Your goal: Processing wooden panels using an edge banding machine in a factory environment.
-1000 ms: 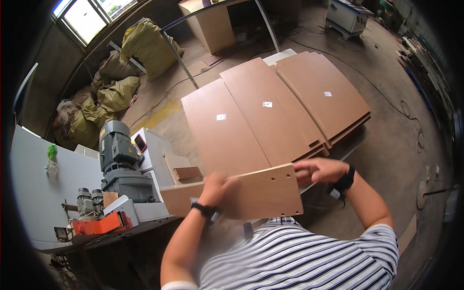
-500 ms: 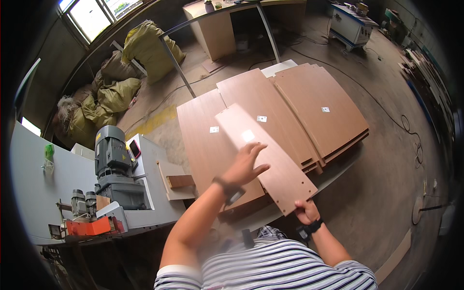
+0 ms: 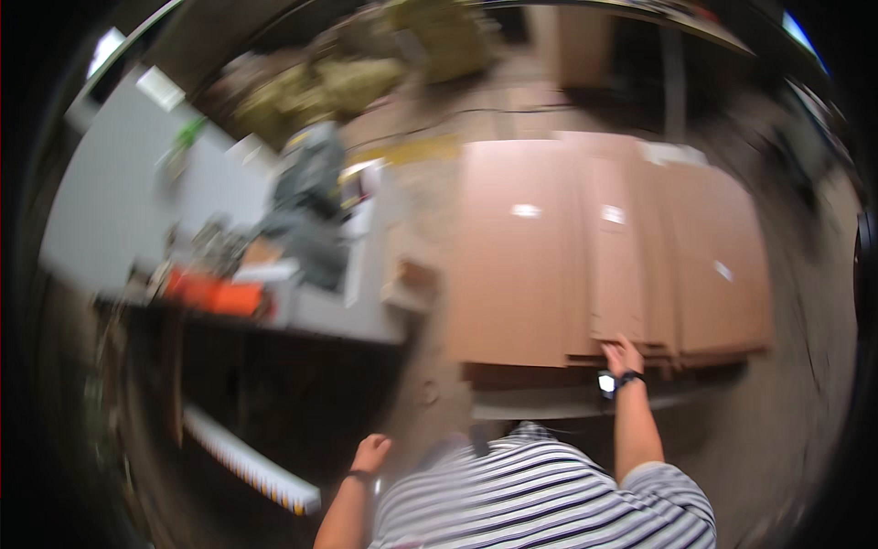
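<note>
A narrow wood-toned panel [image 3: 615, 274] with a white label lies flat on the middle stack of wider panels. At its near end is my right hand [image 3: 624, 355], fingers apart and touching or nearly touching the edge, not wrapped round it. My left hand [image 3: 372, 453] hangs low near my body, away from the panels. Its fingers are smeared by motion, and I make out nothing in it. A wide panel [image 3: 512, 284] with a label lies left of the narrow one, and another wide panel [image 3: 722, 229] lies to the right.
To the left stands a grey-white machine table [image 3: 357, 316] with a grey motor [image 3: 306, 183] and an orange part [image 3: 210, 293]. A small wood block [image 3: 416, 277] sits by its right edge. Yellowish sacks [image 3: 320, 91] lie behind. A white strip [image 3: 251, 460] shows low at the left.
The narrow panel, tilted and held at its near end before, now lies on the stack. My left hand has moved from above it down beside my body. The view has swung left.
</note>
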